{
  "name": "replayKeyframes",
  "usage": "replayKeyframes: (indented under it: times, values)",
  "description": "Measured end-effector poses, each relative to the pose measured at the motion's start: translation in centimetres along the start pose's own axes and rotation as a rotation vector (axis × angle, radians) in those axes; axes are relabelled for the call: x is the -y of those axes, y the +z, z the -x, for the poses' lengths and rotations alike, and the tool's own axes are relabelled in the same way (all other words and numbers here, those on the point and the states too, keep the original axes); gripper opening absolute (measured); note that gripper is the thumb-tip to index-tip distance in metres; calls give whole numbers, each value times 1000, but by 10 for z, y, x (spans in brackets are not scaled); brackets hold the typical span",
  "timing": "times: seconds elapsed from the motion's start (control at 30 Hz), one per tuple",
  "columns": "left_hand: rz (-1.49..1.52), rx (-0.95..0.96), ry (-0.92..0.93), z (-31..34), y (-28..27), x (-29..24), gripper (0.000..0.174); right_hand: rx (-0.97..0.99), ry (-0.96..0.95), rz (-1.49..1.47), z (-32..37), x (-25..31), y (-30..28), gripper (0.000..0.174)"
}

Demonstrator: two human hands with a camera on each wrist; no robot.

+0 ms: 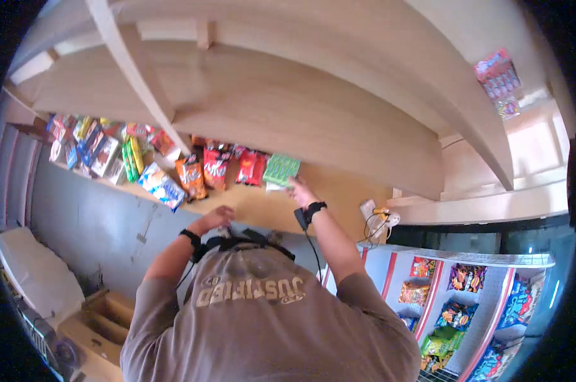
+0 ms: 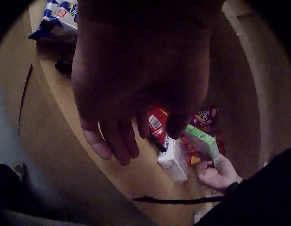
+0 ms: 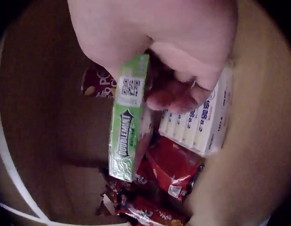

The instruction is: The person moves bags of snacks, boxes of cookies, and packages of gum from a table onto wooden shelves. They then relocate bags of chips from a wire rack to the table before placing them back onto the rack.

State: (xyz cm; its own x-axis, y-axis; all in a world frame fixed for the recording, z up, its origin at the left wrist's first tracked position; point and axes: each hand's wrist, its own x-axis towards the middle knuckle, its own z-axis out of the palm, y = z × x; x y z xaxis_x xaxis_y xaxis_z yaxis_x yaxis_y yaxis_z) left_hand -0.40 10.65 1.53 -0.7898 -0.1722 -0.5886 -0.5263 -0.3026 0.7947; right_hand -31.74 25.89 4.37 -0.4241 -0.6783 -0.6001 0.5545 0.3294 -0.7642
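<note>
My right hand point(image 1: 299, 190) pinches a green Doublemint gum box point(image 3: 126, 123) between thumb and fingers, one narrow side facing the right wrist camera. Beside it on the wooden shelf stands a white pack with printed dates point(image 3: 195, 123), just beyond the curled fingertips. Red shiny snack bags point(image 3: 173, 165) lie close to the box. My left hand point(image 2: 141, 80) hangs over the shelf's front edge with fingers loosely bent, holding nothing. The white pack and the right hand show past its fingertips in the left wrist view.
Orange chip bags point(image 1: 191, 177), a blue-white wafer bag point(image 1: 161, 186) and several boxes line the shelf leftward. An upper board point(image 1: 288, 114) overhangs it. A power strip with plugs point(image 1: 378, 219) sits right. Snack racks point(image 1: 450, 305) stand lower right, an open carton point(image 1: 100, 325) lower left.
</note>
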Motion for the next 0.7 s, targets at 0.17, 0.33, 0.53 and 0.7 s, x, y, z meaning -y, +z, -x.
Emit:
replayKeyframes:
  times: [0.17,0.33,0.53,0.7]
  values:
    - [-554,142,612,-91,-12,97,29,148,-265,576,29,7,4,32]
    - [-926,278,564,-91,-1,55,21,511,-177,838,96,54,-12,38]
    - [-1157,423,440,-135,-11,70,22,591,-553,666,263,223,-32,41]
    - [-1505,306,259,-121,24,29,26,179,-1324,784,393,375,-53,32]
